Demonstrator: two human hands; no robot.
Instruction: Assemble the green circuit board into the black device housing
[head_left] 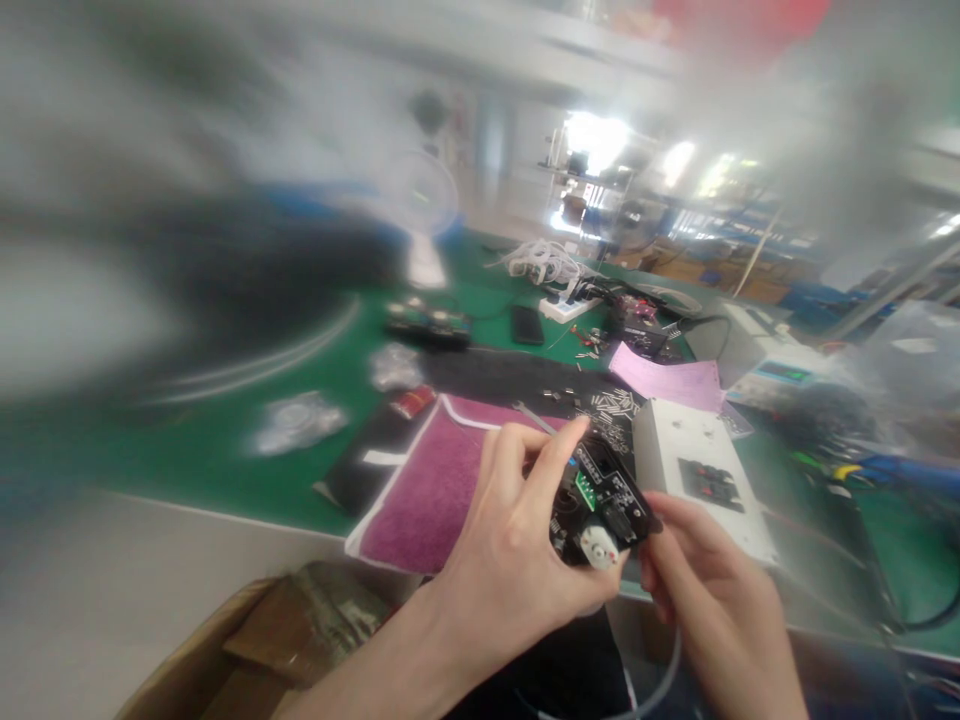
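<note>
The left hand [514,535] is gripping a black circuit board [619,488] (long axis slanting down rightward); the right hand [709,570] is apparently pinching its lower end.

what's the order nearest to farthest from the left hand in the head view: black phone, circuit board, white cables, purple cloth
1. Circuit board, in the left hand
2. Purple cloth, just left of the hand
3. Black phone, farther back
4. White cables, behind the phone, slightly right
</note>
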